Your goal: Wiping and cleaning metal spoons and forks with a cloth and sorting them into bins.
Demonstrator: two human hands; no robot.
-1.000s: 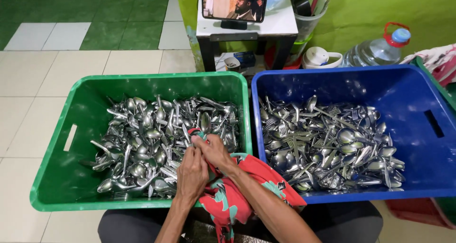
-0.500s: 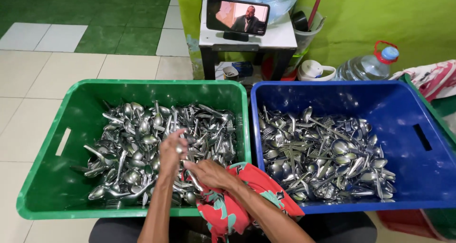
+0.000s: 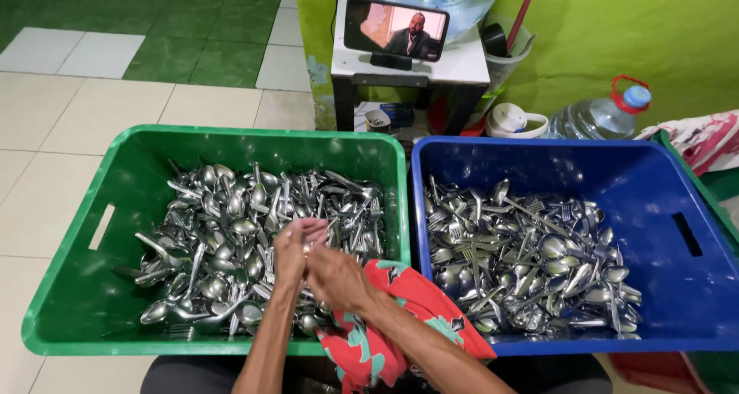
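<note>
My left hand (image 3: 289,249) and my right hand (image 3: 336,277) meet over the near right part of the green crate (image 3: 85,286), which is full of steel spoons and forks (image 3: 223,240). The fingers of both hands are closed around a small piece of cutlery (image 3: 305,248). Only a metallic glint of it shows between them. A red patterned cloth (image 3: 392,317) lies under my right forearm, draped over the near rims where the two crates meet.
To the right stands a blue crate (image 3: 693,286) holding more spoons and forks (image 3: 523,263). Behind the crates are a small white table (image 3: 462,67) with a phone (image 3: 396,29) playing video, a large water bottle (image 3: 596,117), a white cup (image 3: 514,121) and a green wall. Tiled floor lies on the left.
My left hand drew back from the cutlery pile in the green crate and joined my right hand. The camera view shifted slightly downward.
</note>
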